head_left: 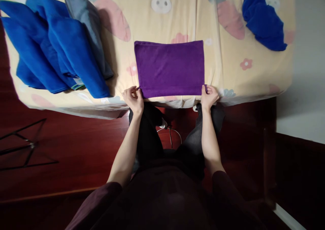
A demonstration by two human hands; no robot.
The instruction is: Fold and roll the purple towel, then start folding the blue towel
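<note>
A purple towel lies flat as a rectangle near the front edge of the cloth-covered surface. At its near left corner, my left hand pinches the fabric between thumb and fingers. My right hand grips the near right corner the same way, with a bit of purple cloth showing at the fingertips. The towel's far edge looks layered at the left corner, so it seems folded.
A pile of blue towels with a grey towel lies to the left. One crumpled blue towel sits at the far right. The patterned sheet hangs over the front edge. Black metal legs stand on the floor at left.
</note>
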